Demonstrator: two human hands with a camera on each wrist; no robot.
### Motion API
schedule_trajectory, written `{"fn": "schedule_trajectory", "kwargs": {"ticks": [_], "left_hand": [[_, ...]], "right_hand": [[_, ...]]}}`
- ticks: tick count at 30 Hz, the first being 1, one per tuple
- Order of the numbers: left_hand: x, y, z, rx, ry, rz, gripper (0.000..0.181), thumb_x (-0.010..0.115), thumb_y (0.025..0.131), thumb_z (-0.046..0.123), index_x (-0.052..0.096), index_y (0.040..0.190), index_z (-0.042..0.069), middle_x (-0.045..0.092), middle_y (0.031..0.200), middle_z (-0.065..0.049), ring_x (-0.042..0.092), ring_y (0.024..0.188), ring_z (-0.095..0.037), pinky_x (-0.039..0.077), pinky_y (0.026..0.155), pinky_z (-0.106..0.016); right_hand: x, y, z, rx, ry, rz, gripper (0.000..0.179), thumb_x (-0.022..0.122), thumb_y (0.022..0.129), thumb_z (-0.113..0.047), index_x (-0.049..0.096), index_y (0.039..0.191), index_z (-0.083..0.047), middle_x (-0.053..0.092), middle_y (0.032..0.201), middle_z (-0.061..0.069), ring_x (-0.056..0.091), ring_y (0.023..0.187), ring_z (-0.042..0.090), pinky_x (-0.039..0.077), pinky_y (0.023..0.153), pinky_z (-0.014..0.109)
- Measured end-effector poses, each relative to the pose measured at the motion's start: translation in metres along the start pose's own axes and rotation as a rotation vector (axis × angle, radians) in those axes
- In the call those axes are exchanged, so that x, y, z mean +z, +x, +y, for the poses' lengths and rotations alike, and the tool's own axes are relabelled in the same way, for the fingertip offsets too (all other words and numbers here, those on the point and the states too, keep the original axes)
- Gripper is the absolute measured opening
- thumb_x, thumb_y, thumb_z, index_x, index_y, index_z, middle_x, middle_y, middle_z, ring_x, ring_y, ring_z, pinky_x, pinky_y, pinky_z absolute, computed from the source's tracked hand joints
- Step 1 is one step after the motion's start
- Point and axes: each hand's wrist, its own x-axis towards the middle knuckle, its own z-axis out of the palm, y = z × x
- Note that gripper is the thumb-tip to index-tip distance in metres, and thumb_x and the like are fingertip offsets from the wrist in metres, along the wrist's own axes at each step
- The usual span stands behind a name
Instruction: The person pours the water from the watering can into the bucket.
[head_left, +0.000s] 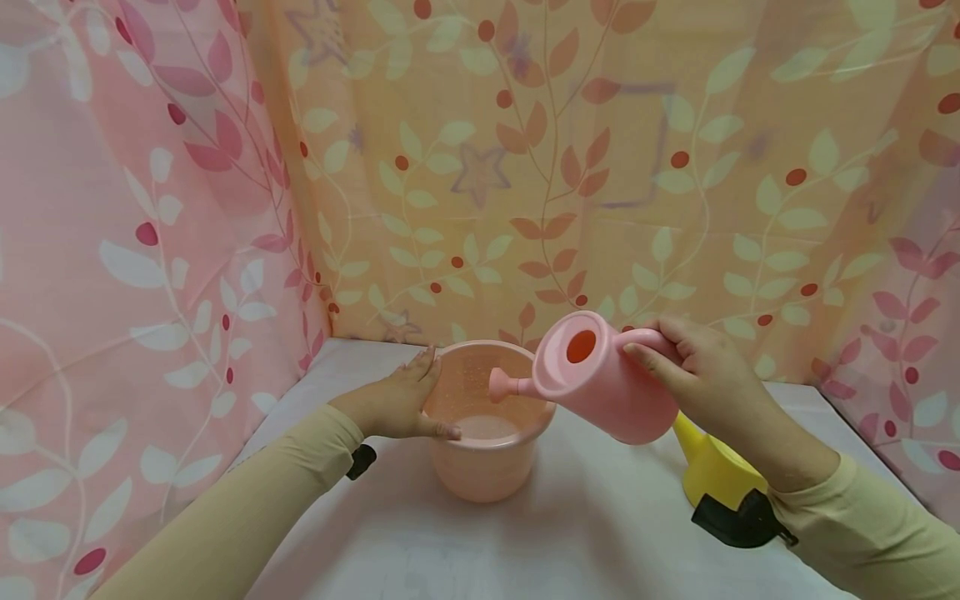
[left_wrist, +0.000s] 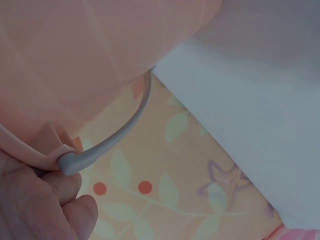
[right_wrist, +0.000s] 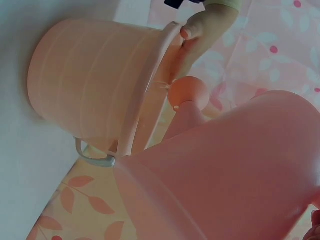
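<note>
My left hand (head_left: 401,396) holds the left side of a peach plastic bucket (head_left: 483,475) at its rim, the thumb over the front edge. In the left wrist view the fingers (left_wrist: 80,207) bend at the rim beside the end of the bucket's grey handle (left_wrist: 112,142). With my right hand (head_left: 693,358) I grip the handle of a pink watering can (head_left: 622,396), tilted toward the bucket. Its spout's round head (head_left: 501,385) hangs over the bucket's mouth, and an orange inside shows through the can's top hole. No flowing water is visible.
A yellow watering can (head_left: 716,475) stands on the white tabletop (head_left: 420,550) at the right, partly hidden by my right forearm. Leaf-patterned curtains (head_left: 450,208) enclose the table at the back and both sides. Black straps (head_left: 738,521) are on both wrists.
</note>
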Motion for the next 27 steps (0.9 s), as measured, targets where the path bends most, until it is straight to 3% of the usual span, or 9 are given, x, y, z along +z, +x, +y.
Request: {"fn": "schedule_trajectory", "kwargs": {"ticks": [27], "left_hand": [[0.0014,0.0009,-0.0012,0.009,-0.004,0.005,0.121,0.051,0.068,0.078,0.008,0.144,-0.006,-0.004,0.151,-0.020,-0.002,0.139,-0.029,0.011,0.111,-0.046]], "right_hand": [[0.0015,0.0015,-0.0011,0.004,-0.004,-0.019,0.018,0.060,0.088,-0.033,0.062,0.095,-0.017,0.062,0.082,-0.001,0.054,0.077,0.017,0.050,0.062,0.023]]}}
